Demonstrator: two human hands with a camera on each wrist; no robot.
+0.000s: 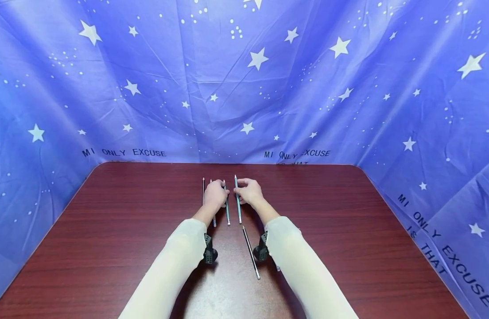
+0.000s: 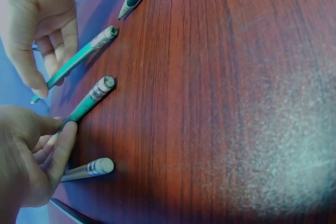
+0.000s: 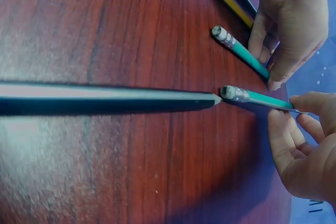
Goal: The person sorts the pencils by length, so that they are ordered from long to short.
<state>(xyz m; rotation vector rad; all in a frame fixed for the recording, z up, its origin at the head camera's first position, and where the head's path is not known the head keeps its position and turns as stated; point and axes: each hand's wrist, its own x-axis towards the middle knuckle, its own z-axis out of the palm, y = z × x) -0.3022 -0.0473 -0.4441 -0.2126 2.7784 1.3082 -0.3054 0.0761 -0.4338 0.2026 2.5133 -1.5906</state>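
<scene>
Near the far side of the table, my left hand pinches a green pencil with an eraser end, which lies along the tabletop. Just to its right, my right hand holds a second green pencil between thumb and fingers. In the right wrist view this pencil's eraser end is close to the tip of a dark pencil. A yellow pencil lies left of the left hand's pencil, partly hidden by that hand. Beyond it is another dark pencil.
The dark pencil nearer the body lies slanted between the forearms. Beside the right sleeve a small end of another object peeks out. A blue star-printed curtain borders the brown table at the back and sides.
</scene>
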